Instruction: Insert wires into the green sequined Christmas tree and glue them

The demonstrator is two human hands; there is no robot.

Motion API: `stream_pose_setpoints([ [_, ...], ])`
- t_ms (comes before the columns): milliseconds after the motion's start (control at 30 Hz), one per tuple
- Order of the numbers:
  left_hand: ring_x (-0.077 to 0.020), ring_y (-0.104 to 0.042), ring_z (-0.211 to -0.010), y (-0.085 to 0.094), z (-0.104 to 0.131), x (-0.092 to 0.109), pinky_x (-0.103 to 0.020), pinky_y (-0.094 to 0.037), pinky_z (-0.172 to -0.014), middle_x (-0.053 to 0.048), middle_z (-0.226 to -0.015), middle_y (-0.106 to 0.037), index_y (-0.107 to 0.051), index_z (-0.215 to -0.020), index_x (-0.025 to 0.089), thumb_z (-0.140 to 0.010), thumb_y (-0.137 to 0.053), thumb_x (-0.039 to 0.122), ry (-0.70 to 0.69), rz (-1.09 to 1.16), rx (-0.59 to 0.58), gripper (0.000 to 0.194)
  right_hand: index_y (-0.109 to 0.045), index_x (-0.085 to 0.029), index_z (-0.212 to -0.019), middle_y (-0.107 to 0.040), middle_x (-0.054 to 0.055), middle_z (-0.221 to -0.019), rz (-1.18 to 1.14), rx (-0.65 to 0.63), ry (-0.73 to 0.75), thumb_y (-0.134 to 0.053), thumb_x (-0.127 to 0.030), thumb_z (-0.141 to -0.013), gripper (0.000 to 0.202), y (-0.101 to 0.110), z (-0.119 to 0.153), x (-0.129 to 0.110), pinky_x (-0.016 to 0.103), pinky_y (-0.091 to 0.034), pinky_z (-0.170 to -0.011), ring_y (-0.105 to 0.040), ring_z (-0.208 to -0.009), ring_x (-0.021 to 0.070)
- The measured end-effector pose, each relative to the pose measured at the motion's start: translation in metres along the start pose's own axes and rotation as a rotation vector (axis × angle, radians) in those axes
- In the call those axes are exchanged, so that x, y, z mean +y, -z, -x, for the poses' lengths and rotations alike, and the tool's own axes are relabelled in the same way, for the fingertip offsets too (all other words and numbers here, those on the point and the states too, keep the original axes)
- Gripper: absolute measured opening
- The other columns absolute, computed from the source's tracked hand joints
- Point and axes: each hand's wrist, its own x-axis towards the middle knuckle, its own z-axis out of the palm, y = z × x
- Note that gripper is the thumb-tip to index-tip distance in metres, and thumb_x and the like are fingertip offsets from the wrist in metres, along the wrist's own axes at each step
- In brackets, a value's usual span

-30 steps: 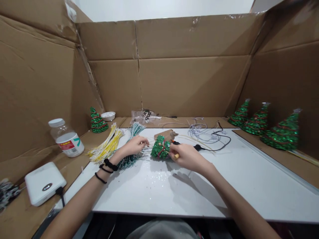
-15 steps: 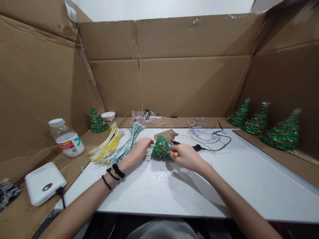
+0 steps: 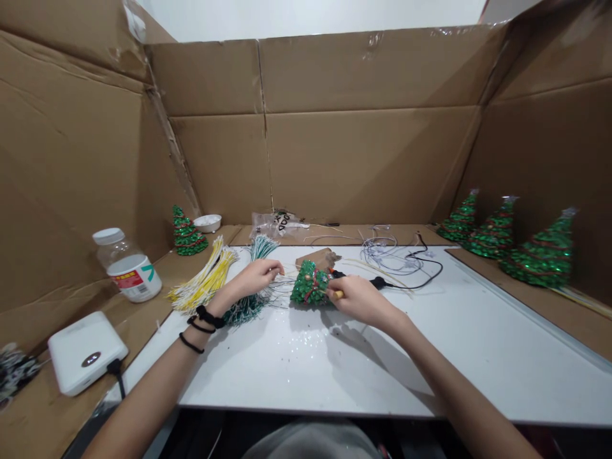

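A small green beaded Christmas tree [image 3: 306, 287] lies tilted on the white board, with red garland across it. My right hand [image 3: 358, 298] is closed at its right side, gripping a short yellowish stick [image 3: 339, 294]; most of the stick is hidden by the fingers. To the left of the tree, my left hand [image 3: 258, 275] hovers over a bundle of green and white wires [image 3: 248, 309], thumb and fingers pinched together. Whatever they pinch is too small to make out. Thin wires [image 3: 283, 287] stretch between the left hand and the tree.
Yellow and white wires [image 3: 203, 280] lie left of the green bundle. Behind the tree are a cardboard piece [image 3: 320, 258], a black cable [image 3: 430, 280] and tangled light strings [image 3: 382, 255]. A jar [image 3: 129, 268] and white box [image 3: 86, 354] stand left; several finished trees [image 3: 540, 255] stand right.
My left hand has moved left, away from the tree, and the green wire bundle shows more below it. My right hand and the tree have hardly moved.
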Motion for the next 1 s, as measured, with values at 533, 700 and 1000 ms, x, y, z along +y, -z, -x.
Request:
stream_pose_setpoints([
  [533,-0.0139,-0.051,-0.061,0.002,-0.002,-0.011,-0.023,-0.036,-0.059,-0.001,-0.068,-0.061,-0.061,-0.089,0.015,-0.085,-0.038,0.035,0.041,0.170,0.027,0.031,-0.055,-0.018,-0.063,-0.052,0.009,-0.092,0.047,0.439,0.214,-0.044,-0.011,-0.080,0.022,-0.039,-0.011,0.006,0.030,-0.037,-0.067,-0.045,-0.085,0.0215],
  [700,-0.0100,-0.042,-0.049,0.003,-0.004,-0.018,-0.022,-0.033,-0.048,-0.004,-0.074,-0.064,-0.061,-0.091,0.013,-0.082,-0.040,0.038,0.172,0.398,0.071,0.033,-0.056,-0.019,-0.066,-0.055,0.010,-0.108,-0.069,0.438,0.169,-0.042,-0.008,-0.079,0.022,-0.043,-0.019,0.013,0.032,-0.042,-0.071,-0.049,-0.090,0.0216],
  [1000,-0.0162,-0.059,-0.071,-0.003,-0.007,-0.027,-0.028,-0.045,-0.068,-0.007,-0.084,-0.068,-0.062,-0.098,0.013,-0.085,-0.038,0.023,0.076,0.247,0.150,0.028,-0.050,-0.020,-0.064,-0.057,0.006,-0.094,-0.151,0.495,0.146,-0.041,-0.009,-0.079,0.020,-0.054,-0.024,0.019,0.028,-0.043,-0.068,-0.054,-0.082,0.0182],
])
